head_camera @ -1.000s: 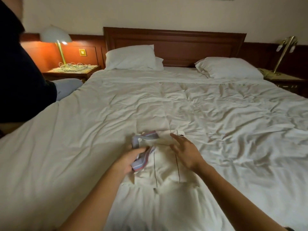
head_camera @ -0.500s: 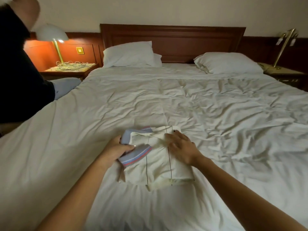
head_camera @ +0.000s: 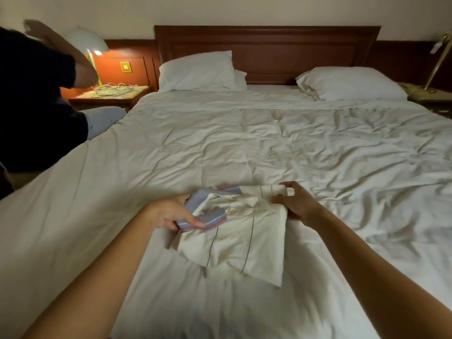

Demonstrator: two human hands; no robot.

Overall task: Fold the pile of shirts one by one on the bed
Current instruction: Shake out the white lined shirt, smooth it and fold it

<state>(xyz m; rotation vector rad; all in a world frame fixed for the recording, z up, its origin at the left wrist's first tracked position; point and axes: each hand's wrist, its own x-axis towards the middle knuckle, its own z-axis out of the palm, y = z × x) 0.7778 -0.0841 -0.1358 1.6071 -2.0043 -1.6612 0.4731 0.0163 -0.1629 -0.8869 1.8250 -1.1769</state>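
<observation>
A folded white shirt (head_camera: pixel 244 243) with thin dark lines and a blue collar edged in red lies near the foot of the white bed (head_camera: pixel 244 143). My left hand (head_camera: pixel 168 214) grips the shirt's left side at the blue collar, thumb on top. My right hand (head_camera: pixel 297 204) pinches the shirt's far right edge. The near part of the shirt hangs loose and is lifted slightly off the cover. No other shirts are in view.
Two white pillows (head_camera: pixel 198 72) lean against the wooden headboard (head_camera: pixel 266 52). A person in a dark top (head_camera: pixel 34 101) sits at the bed's left edge. A lit lamp (head_camera: pixel 90 45) and cables rest on the left nightstand (head_camera: pixel 110 94); a brass lamp (head_camera: pixel 437 59) stands at right.
Both hands moved from pressing on top of the shirt to gripping its left and right sides, and the shirt has come up slightly. The person at left raised an arm.
</observation>
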